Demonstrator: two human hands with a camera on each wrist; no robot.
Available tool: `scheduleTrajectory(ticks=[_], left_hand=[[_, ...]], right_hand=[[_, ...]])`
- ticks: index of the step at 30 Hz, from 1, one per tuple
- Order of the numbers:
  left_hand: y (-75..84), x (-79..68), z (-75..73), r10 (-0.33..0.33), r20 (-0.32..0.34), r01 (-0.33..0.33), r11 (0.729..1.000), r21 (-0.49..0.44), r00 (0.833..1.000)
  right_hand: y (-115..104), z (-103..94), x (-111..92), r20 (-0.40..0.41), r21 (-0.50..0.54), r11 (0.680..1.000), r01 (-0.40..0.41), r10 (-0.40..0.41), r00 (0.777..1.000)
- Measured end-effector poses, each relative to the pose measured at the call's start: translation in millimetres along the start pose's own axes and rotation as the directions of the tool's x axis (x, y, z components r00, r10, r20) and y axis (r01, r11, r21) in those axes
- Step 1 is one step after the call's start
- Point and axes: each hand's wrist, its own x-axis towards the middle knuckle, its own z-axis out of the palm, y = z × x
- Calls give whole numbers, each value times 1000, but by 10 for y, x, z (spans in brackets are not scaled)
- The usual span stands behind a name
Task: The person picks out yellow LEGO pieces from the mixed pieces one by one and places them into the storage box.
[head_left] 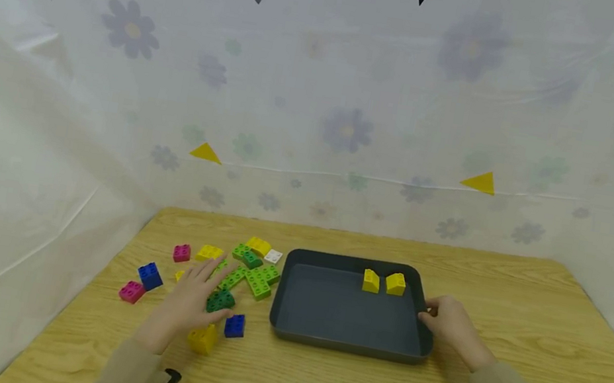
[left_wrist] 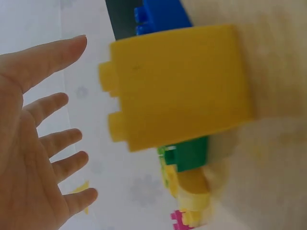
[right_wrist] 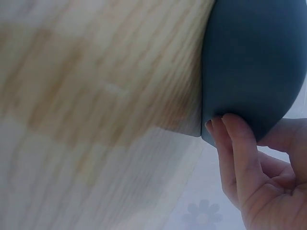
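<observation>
My left hand (head_left: 194, 297) hovers over loose toy building bricks with its fingers spread and nothing in its grasp. In the left wrist view a yellow brick (left_wrist: 182, 86) stands large beside the palm, with a blue brick (left_wrist: 165, 15) and a dark green brick (left_wrist: 192, 154) behind it. On the right, my right hand (head_left: 451, 325) grips the right wall of a dark grey tray (head_left: 343, 344). The right wrist view has its fingers against the tray's outer side (right_wrist: 249, 62), the thumb at the rim. Two yellow sloped bricks, one at the left (head_left: 371, 281), lie inside the tray near its back.
Light green bricks (head_left: 259, 284), a white brick (head_left: 273, 256) and yellow bricks (head_left: 259, 246) lie left of the tray. Farther left are pink bricks (head_left: 131, 292) and a blue brick (head_left: 150, 276). A flower-printed sheet (head_left: 353, 92) hangs behind the wooden table (head_left: 535, 308).
</observation>
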Motion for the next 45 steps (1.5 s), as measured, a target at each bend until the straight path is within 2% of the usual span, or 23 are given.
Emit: scheduleTrajectory(ticks=[4,8,12,17,23,32,39,45], left_hand=[[-26,-144,44,-24,69,27,998,-48,997],[-28,-245,69,-55,104,66,993,-102,993],[-8,-311,69,-78,133,95,986,-134,988],[7,-364,70,-70,198,104,980,-170,978],[28,-396,80,-74,227,121,972,-202,971],[58,-401,81,-134,245,185,962,-199,960],[70,-406,59,-189,278,249,948,-199,942],[81,-404,24,-184,293,249,947,-202,938]], right_hand=[[4,1,-6,-5,-1,1000,1,-1,1000],[8,3,-5,-4,1,1000,-8,8,1000],[8,5,-2,-9,8,1000,-5,5,1000],[2,2,-6,-9,13,1000,-4,4,1000],[4,-1,-8,-9,18,1000,-4,4,1000],[3,5,-7,-19,11,1000,4,-4,1000],[-2,2,-4,-8,15,1000,-8,9,1000],[7,7,2,-8,18,1000,-3,3,1000]])
